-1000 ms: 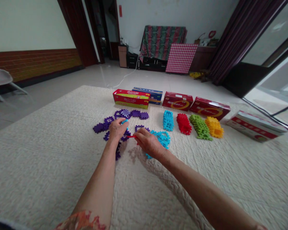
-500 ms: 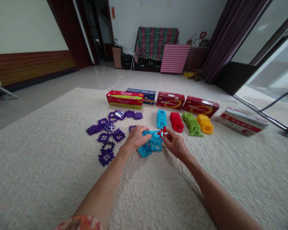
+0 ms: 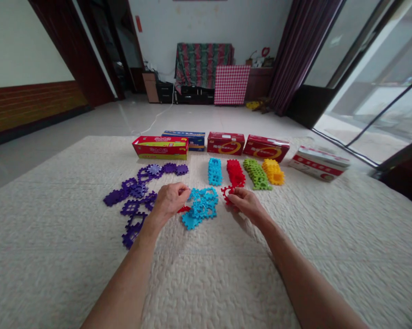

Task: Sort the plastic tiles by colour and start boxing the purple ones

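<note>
the right hand [image 3: 247, 204] is holding a red toothed piece [image 3: 227, 194] in a narrow grip, thumb and fingers pinching its right side, and the piece is hanging just right of the pile of blue pieces [image 3: 192, 221]. the left hand [image 3: 171, 201] is hovering at the left side of that pile, its fingers curling in; i cannot tell whether its grip is holding anything. a second red piece [image 3: 183, 209] is showing between the left hand and the blue pile, partly hidden.

the blue pieces are lying loosely over one another on a pale quilted cover [image 3: 213, 283]. the purple pieces [image 3: 114, 197] are spreading in a bent trail to the left, some overlapping, and the left hand and forearm are covering part of them.

beyond the right hand, four leaning rows are standing side by side, running from left to right: a blue row [image 3: 214, 172], a red row [image 3: 235, 172], a green row [image 3: 256, 173] and a yellow row [image 3: 273, 172]. behind the pieces, a red and yellow box [image 3: 161, 148] is partly hiding a blue box [image 3: 196, 142]; two dark red boxes [image 3: 225, 144] and a white and red box [image 3: 319, 163] are sitting farther right.
</note>
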{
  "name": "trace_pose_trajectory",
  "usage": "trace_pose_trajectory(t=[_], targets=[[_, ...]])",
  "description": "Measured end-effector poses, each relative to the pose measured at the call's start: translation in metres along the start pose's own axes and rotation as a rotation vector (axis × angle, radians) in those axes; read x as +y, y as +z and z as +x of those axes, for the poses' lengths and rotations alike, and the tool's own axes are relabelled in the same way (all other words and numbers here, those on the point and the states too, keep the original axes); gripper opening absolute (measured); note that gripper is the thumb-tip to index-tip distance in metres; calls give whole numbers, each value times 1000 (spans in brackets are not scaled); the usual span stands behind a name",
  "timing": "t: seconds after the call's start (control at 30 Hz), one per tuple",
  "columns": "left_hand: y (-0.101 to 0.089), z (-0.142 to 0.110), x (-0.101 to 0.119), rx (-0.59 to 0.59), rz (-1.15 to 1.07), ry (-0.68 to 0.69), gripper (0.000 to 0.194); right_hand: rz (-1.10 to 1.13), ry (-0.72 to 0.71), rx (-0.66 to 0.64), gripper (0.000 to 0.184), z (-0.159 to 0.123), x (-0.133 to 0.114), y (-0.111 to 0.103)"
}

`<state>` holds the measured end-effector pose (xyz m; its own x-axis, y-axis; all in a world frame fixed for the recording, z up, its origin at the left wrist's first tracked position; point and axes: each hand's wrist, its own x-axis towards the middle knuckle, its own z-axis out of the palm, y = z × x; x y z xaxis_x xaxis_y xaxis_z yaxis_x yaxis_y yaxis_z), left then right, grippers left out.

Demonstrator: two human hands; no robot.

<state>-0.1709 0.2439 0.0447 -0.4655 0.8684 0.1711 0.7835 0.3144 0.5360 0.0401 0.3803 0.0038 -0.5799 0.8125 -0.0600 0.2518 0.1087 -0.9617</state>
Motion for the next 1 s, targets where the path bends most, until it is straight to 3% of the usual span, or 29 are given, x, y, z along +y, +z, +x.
trace_pose_trajectory(t=[0.1, 0.17, 0.27, 0.43, 0.6, 0.7, 0.8, 0.9, 1.0], targets=[[28, -7, 25, -29, 6, 143, 18, 242, 51, -49, 31, -3, -1, 11], [45, -12, 36, -8, 114, 226, 18, 276, 49, -40, 32, -4, -1, 16], [57, -16, 39, 12, 218, 263, 21, 44, 38, -33, 27, -3, 0, 15], [58, -17, 35, 9, 174, 242, 27, -297, 71, -4, 15, 3, 1, -2], [67, -20, 35, 43, 62, 451, 18, -742, 38, 177, 34, 7, 4, -20], [73, -20, 30, -17, 64, 595, 32, -794, -80, 235, 40, 7, 10, -23], [74, -18, 22, -52, 112, 620, 22, -781, -366, 210, 40, 7, 15, -22], [72, -17, 19, -18, 144, 590, 11, -734, -602, 71, 44, 8, 17, -20], [72, -16, 24, 64, 159, 565, 12, -723, -654, -56, 37, 9, 19, -18]])
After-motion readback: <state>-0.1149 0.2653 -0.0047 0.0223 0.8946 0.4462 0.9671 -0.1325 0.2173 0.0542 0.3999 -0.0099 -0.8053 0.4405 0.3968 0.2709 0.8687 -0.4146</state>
